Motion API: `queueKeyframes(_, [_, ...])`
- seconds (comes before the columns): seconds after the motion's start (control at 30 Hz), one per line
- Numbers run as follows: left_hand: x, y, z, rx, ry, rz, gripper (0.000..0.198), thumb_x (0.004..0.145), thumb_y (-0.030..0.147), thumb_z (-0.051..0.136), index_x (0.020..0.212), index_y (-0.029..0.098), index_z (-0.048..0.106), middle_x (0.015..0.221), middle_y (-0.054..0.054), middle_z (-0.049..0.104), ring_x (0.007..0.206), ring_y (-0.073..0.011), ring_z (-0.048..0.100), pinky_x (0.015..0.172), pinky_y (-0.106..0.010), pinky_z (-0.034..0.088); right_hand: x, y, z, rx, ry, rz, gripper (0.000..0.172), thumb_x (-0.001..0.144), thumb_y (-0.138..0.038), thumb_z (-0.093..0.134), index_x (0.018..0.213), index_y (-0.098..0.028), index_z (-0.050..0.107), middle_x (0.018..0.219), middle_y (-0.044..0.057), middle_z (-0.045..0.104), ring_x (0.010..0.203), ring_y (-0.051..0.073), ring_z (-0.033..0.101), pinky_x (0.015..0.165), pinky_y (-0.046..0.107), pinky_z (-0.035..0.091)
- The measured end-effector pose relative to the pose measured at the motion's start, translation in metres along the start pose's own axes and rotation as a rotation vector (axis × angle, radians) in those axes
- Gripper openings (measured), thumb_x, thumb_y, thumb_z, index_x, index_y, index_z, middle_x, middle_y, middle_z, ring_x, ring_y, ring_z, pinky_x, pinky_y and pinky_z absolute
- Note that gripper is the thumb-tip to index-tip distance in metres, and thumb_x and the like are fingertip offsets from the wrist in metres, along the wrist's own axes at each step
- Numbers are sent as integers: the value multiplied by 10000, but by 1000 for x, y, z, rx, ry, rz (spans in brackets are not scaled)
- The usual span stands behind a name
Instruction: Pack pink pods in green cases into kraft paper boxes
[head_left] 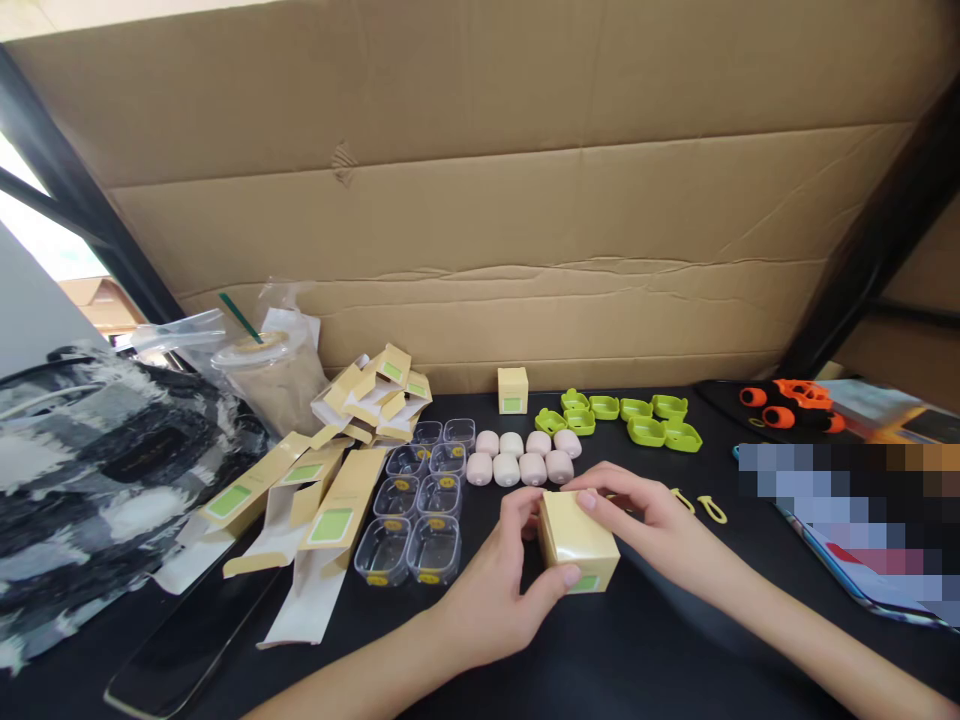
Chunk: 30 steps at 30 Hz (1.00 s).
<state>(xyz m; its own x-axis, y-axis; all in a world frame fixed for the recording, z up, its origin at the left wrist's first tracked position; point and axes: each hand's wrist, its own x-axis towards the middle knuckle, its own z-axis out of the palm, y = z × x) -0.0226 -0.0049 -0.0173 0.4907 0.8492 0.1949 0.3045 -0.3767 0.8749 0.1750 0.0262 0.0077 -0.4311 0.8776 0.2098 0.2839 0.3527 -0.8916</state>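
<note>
A small cream cardboard box (581, 540) with a green label stands upright on the black table between my hands. My left hand (499, 580) grips its left side, thumb on the front and fingers behind. My right hand (637, 505) holds the top with its thumb on the lid and fingers along the back edge. Just behind lie two rows of rounded pale pink and whitish cases (520, 460). Left of them are clear plastic tubs (435, 545) with yellow stickers. Behind my right hand sit several lime-green molded covers (645, 430), and pale yellow loops (712, 509) lie to its right.
Another cream box (513, 390) stands at the back. Unfolded cartons (341, 510) are piled left, beside a phone (187, 640), a bagged iced drink (270, 375) and dark patterned fabric (127, 470). An orange toy truck (799, 405) is at right. Cardboard (480, 220) walls the back.
</note>
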Motion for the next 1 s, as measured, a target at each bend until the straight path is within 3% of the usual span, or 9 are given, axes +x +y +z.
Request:
queueKeyframes(0.33, [0,0,0,27,14,5,573,860,256,538,1295,220,167,1350,-158,423,1195,-242,473,1031,-450,367,1,4,1,65,8,59,327,877,-451,523,1024,-193,661,1006,69,625,906,216,606,737,314,473])
queueKeyframes(0.6, [1,4,-1,81,32,-13,396,820,235,564,1164,226,369,1116,-77,550,1025,-213,563,926,-405,451,-1,5,6,58,30,86,324,870,-487,526,993,-203,623,875,35,622,766,182,585,629,292,456])
queueKeyframes(0.73, [4,7,-3,196,104,68,452,725,202,645,1125,213,434,1179,-95,497,1151,-254,477,1007,-429,383,0,5,8,26,42,52,304,876,-477,524,920,-194,626,867,34,600,753,174,568,619,286,443])
queueKeyframes(0.83, [7,18,-6,295,63,142,455,720,214,673,1130,220,474,1172,-87,503,1153,-257,460,1003,-410,380,1,7,9,20,28,37,306,880,-477,520,882,-188,619,877,38,594,769,177,572,622,286,450])
queueKeyframes(0.93, [8,32,-15,313,7,134,362,777,226,637,1109,223,492,1100,-68,561,1043,-230,527,926,-374,428,2,8,5,70,44,-5,322,880,-489,521,1024,-205,569,890,34,589,820,184,582,686,311,485])
queueKeyframes(1.0, [12,42,-27,350,50,120,361,765,223,645,1092,211,494,1081,-72,575,996,-231,548,887,-369,441,2,5,-2,147,85,-52,401,861,-514,539,1135,-224,498,890,30,582,841,186,591,734,337,505])
